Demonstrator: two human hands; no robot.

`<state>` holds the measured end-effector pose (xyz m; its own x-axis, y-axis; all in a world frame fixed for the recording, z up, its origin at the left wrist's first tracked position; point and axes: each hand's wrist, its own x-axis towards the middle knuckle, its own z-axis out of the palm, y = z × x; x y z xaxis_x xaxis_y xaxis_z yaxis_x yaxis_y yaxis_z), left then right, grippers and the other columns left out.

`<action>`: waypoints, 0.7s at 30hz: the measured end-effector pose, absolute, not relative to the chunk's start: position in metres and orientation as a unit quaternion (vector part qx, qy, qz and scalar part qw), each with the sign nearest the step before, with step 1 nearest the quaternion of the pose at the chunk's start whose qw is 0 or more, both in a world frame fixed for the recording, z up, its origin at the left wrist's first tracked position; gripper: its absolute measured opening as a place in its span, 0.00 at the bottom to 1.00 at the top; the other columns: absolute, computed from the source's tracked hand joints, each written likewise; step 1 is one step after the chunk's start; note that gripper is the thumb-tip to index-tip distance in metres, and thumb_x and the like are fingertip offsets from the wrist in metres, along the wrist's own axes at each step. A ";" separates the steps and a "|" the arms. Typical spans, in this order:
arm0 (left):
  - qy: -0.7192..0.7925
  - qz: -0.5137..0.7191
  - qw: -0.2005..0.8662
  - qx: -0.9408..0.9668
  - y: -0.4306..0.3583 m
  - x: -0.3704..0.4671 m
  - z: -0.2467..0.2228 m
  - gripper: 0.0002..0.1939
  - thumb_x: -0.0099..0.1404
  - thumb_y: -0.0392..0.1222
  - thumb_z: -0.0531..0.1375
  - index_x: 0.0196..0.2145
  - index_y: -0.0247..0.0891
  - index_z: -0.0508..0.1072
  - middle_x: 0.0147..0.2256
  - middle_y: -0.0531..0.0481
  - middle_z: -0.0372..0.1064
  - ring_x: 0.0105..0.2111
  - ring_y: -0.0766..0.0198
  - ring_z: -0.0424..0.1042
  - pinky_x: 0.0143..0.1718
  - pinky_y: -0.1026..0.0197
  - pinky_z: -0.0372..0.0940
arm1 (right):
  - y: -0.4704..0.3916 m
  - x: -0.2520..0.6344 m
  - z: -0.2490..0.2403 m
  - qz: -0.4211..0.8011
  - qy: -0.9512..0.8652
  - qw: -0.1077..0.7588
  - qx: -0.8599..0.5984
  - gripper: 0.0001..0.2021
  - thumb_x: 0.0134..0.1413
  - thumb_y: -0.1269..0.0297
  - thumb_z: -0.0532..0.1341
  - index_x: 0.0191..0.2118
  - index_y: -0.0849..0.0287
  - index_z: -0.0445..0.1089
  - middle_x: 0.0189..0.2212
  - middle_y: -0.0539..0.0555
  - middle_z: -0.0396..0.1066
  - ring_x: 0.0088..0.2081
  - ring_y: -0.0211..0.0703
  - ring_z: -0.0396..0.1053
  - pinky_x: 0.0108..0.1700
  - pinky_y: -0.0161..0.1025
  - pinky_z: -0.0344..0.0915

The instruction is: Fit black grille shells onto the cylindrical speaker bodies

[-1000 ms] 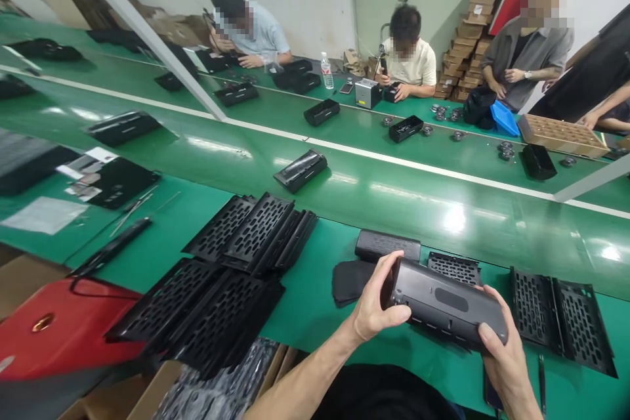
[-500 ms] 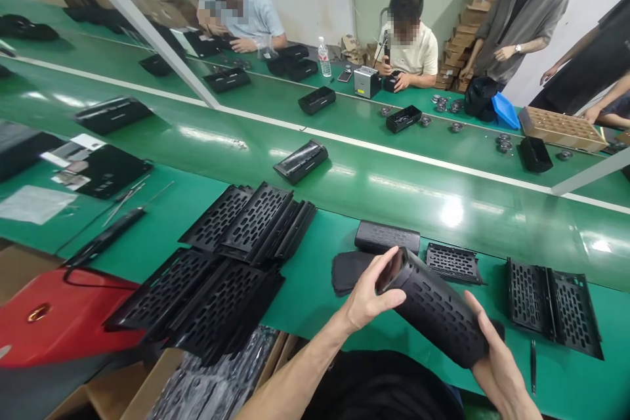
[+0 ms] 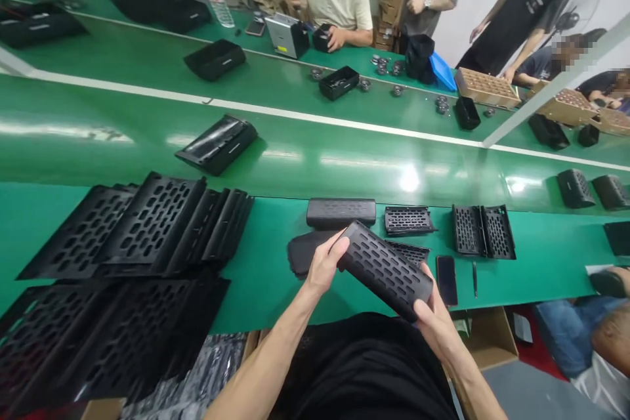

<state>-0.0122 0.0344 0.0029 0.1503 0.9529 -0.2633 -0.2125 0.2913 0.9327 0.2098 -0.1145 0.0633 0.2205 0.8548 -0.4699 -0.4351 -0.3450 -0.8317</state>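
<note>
Between my two hands is a black speaker housing [image 3: 386,269] with rows of slots, tilted and lifted over the green table. My left hand [image 3: 325,261] grips its upper left end, thumb on top. The lower right end sits in my right hand [image 3: 436,312], thumb pressed on the slotted face. Behind it lie a closed slotted housing [image 3: 340,211], a dark cloth-like piece [image 3: 305,252] and a slotted panel [image 3: 407,220]. Another slotted panel is partly hidden behind the held housing.
Stacked slotted panels [image 3: 152,223] cover the left of the table. A phone [image 3: 447,280], a thin black tool [image 3: 475,279] and a pair of panels [image 3: 482,230] lie to the right. An open black shell [image 3: 219,144] rests on the conveyor. Co-workers sit and stand across the line.
The view has swung right. The housing has turned so its slotted face points up toward me, and its open end no longer shows. Both hands still hold it.
</note>
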 end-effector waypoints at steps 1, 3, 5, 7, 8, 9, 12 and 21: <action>0.468 0.446 0.659 0.385 0.033 -0.009 -0.001 0.39 0.59 0.70 0.63 0.51 0.30 0.81 0.38 0.40 0.81 0.42 0.46 0.77 0.43 0.52 0.72 | -0.117 0.207 0.063 0.579 -0.204 0.542 -0.574 0.52 0.45 0.52 0.78 0.72 0.45 0.51 0.67 0.59 0.66 0.68 0.58 0.61 0.72 0.59 0.49; 0.452 0.453 0.670 0.377 0.032 -0.005 -0.008 0.39 0.59 0.71 0.63 0.49 0.29 0.81 0.35 0.42 0.80 0.40 0.48 0.77 0.40 0.54 0.71 | -0.120 0.203 0.064 0.553 -0.231 0.541 -0.589 0.50 0.45 0.52 0.78 0.70 0.49 0.53 0.64 0.60 0.68 0.65 0.58 0.65 0.71 0.58 0.51; 0.442 0.471 0.667 0.371 0.031 -0.002 -0.011 0.39 0.58 0.71 0.64 0.47 0.29 0.81 0.35 0.42 0.80 0.41 0.47 0.76 0.42 0.54 0.71 | -0.122 0.201 0.066 0.533 -0.248 0.546 -0.596 0.48 0.45 0.51 0.78 0.68 0.50 0.56 0.61 0.61 0.71 0.62 0.59 0.67 0.69 0.58 0.54; 0.436 0.477 0.665 0.373 0.030 -0.001 -0.011 0.39 0.59 0.71 0.63 0.46 0.29 0.81 0.36 0.42 0.80 0.42 0.48 0.76 0.43 0.54 0.70 | -0.125 0.200 0.067 0.533 -0.249 0.541 -0.601 0.46 0.45 0.51 0.77 0.67 0.49 0.57 0.59 0.60 0.72 0.60 0.58 0.70 0.67 0.57 0.59; 0.438 0.473 0.665 0.377 0.030 -0.001 -0.010 0.39 0.59 0.72 0.63 0.47 0.29 0.81 0.37 0.42 0.81 0.41 0.48 0.76 0.43 0.54 0.70 | -0.126 0.201 0.068 0.546 -0.240 0.534 -0.599 0.46 0.45 0.51 0.77 0.67 0.48 0.57 0.59 0.59 0.72 0.58 0.58 0.71 0.65 0.57 0.62; 0.442 0.467 0.664 0.381 0.029 -0.002 -0.008 0.40 0.59 0.72 0.62 0.47 0.29 0.81 0.37 0.41 0.81 0.40 0.49 0.76 0.42 0.54 0.70 | -0.127 0.202 0.068 0.563 -0.227 0.528 -0.594 0.46 0.46 0.50 0.77 0.67 0.47 0.56 0.60 0.59 0.71 0.57 0.58 0.72 0.62 0.58 0.65; 0.453 0.468 0.647 0.396 0.023 -0.001 -0.003 0.44 0.58 0.74 0.63 0.52 0.28 0.79 0.44 0.38 0.80 0.45 0.45 0.76 0.48 0.52 0.69 | -0.129 0.208 0.068 0.597 -0.179 0.530 -0.575 0.41 0.50 0.50 0.75 0.65 0.45 0.57 0.61 0.59 0.70 0.56 0.59 0.73 0.57 0.58 0.70; 0.323 0.544 0.703 0.324 -0.016 0.039 -0.003 0.47 0.48 0.71 0.72 0.57 0.39 0.72 0.51 0.40 0.74 0.51 0.46 0.73 0.53 0.51 0.67 | -0.170 0.247 0.048 0.570 -0.185 0.545 -0.586 0.47 0.46 0.49 0.76 0.69 0.45 0.55 0.66 0.62 0.65 0.62 0.66 0.69 0.62 0.60 0.66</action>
